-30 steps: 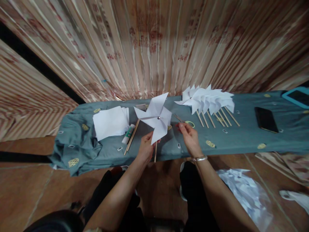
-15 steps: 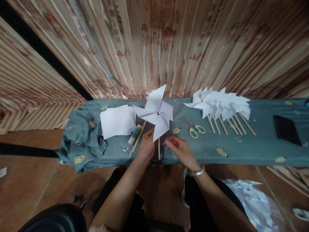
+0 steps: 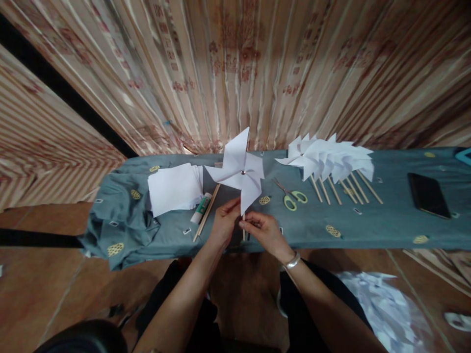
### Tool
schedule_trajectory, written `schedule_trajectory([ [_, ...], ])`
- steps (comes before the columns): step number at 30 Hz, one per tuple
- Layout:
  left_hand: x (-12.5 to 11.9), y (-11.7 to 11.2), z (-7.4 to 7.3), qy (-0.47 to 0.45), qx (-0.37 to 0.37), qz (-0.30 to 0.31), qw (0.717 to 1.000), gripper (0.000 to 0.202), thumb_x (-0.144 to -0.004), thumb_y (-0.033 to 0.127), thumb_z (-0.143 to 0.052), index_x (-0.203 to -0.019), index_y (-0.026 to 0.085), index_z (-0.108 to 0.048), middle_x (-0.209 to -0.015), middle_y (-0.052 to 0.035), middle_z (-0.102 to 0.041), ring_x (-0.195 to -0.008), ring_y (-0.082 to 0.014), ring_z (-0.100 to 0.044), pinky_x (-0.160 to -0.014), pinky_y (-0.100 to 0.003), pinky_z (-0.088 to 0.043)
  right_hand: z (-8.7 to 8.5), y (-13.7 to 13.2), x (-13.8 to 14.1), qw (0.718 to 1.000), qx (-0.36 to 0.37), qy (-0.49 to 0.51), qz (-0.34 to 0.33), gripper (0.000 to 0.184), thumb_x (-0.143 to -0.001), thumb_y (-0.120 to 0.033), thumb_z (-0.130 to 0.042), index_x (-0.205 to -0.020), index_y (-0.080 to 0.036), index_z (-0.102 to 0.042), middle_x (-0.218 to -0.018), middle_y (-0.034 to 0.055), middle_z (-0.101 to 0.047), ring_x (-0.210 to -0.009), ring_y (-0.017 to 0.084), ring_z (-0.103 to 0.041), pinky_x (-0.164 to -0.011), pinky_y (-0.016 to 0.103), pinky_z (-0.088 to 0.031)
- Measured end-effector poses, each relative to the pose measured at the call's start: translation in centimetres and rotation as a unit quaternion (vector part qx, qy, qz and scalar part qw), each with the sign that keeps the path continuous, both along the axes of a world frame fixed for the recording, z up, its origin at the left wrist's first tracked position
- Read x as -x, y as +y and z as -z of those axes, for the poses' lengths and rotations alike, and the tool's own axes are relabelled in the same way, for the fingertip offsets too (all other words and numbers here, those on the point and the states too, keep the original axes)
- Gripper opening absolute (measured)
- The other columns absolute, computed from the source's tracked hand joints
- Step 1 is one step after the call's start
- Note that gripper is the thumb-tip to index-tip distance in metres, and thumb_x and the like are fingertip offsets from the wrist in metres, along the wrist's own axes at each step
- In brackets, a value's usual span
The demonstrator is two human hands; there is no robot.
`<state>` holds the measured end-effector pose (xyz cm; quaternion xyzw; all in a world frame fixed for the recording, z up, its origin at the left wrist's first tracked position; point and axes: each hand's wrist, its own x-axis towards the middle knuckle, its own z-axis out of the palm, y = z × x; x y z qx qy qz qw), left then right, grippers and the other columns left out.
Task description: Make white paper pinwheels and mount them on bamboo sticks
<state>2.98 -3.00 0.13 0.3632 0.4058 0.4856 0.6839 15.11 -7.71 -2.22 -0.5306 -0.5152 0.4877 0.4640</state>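
Observation:
A white paper pinwheel [image 3: 235, 164] with a shiny pin at its centre stands up in front of me on a thin wooden stick. My left hand [image 3: 225, 223] is closed around the stick just beneath the blades, its fingertips partly behind the lowest one. Lower down, my right hand [image 3: 263, 230] pinches the same stick between thumb and fingers. Left of the pinwheel lie loose wooden sticks [image 3: 206, 214], a glue stick [image 3: 201, 208] and a stack of white paper [image 3: 174, 189]. Scissors with green handles [image 3: 290, 197] rest to the right, blades pointing away.
Several finished pinwheels [image 3: 331, 159] overlap in a row at the back right of the cloth-covered table [image 3: 386, 220]. A dark phone [image 3: 429, 195] lies farther right. Below on the floor is a clear bag of white paper pieces [image 3: 386, 309]. A patterned curtain [image 3: 235, 73] hangs behind the table.
My right hand has moved left and closed on the pinwheel's stick, from a spot just beside it. My left hand keeps its hold. The view has shifted slightly.

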Motion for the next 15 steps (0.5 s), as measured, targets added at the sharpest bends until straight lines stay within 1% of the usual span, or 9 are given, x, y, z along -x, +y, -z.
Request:
schedule_trajectory([
  [2,0.1,-0.1,0.4,0.001,0.003,0.006,1.0,0.028,-0.056,0.031,-0.084,-0.08,0.016,-0.078,-0.08,-0.0051,-0.075,-0.083,-0.0196,-0.066,-0.082,-0.029,-0.046,0.2,0.2,-0.1,1.0,-0.005,0.002,0.01,0.026,-0.076,-0.047,-0.071,-0.077,-0.021,-0.069,-0.071,0.001,-0.069,-0.065,0.016,-0.062,-0.064,0.029,-0.048],
  [5,0.2,-0.2,1.2,0.009,-0.002,0.007,1.0,0.032,-0.055,0.029,-0.085,-0.083,0.016,-0.079,-0.081,-0.0047,-0.076,-0.081,-0.0193,-0.066,-0.081,-0.029,-0.046,0.5,0.3,-0.2,1.0,-0.019,0.005,0.02,0.024,-0.077,-0.044,-0.071,-0.079,-0.02,-0.07,-0.071,0.0012,-0.07,-0.065,0.016,-0.062,-0.065,0.029,-0.049],
  [9,0.5,-0.2,1.7,0.024,-0.013,0.007,1.0,0.03,-0.057,0.028,-0.085,-0.084,0.017,-0.08,-0.084,-0.0053,-0.077,-0.082,-0.0199,-0.067,-0.082,-0.031,-0.047,0.2,0.3,-0.4,1.0,-0.027,-0.007,0.011,0.022,-0.078,-0.043,-0.071,-0.081,-0.021,-0.071,-0.075,0.0015,-0.073,-0.068,0.016,-0.065,-0.066,0.029,-0.05],
  [11,0.6,-0.1,1.6,0.028,-0.016,0.002,0.999,0.03,-0.057,0.029,-0.085,-0.084,0.017,-0.08,-0.085,-0.0056,-0.078,-0.083,-0.0203,-0.067,-0.084,-0.032,-0.047,-0.2,0.4,-1.3,1.0,-0.018,-0.015,0.001,0.024,-0.077,-0.043,-0.072,-0.084,-0.021,-0.073,-0.079,0.0027,-0.075,-0.072,0.017,-0.067,-0.068,0.03,-0.052],
  [13,0.7,0.0,1.4,0.031,-0.016,-0.001,0.999,0.032,-0.056,0.031,-0.086,-0.085,0.018,-0.08,-0.085,-0.0055,-0.078,-0.085,-0.0208,-0.068,-0.088,-0.033,-0.047,-0.6,0.7,-2.9,1.0,-0.008,-0.019,0.01,0.026,-0.075,-0.045,-0.074,-0.084,-0.021,-0.074,-0.079,0.0037,-0.075,-0.073,0.018,-0.068,-0.069,0.03,-0.052],
  [14,0.7,0.0,1.3,0.035,-0.015,-0.001,0.999,0.033,-0.056,0.032,-0.087,-0.085,0.018,-0.08,-0.085,-0.0054,-0.078,-0.086,-0.0212,-0.068,-0.09,-0.033,-0.046,-0.8,1.0,-3.9,0.999,-0.007,-0.016,0.027,0.027,-0.074,-0.047,-0.074,-0.081,-0.021,-0.074,-0.077,0.0037,-0.075,-0.071,0.018,-0.068,-0.067,0.03,-0.053],
  [15,0.7,0.0,1.2,0.04,-0.014,0.002,0.999,0.034,-0.055,0.033,-0.087,-0.085,0.018,-0.08,-0.084,-0.0054,-0.078,-0.087,-0.0217,-0.068,-0.091,-0.034,-0.046,-0.8,1.3,-4.9,0.998,-0.012,-0.007,0.059,0.029,-0.073,-0.049,-0.075,-0.078,-0.021,-0.073,-0.074,0.0037,-0.075,-0.069,0.018,-0.068,-0.066,0.03,-0.053],
])
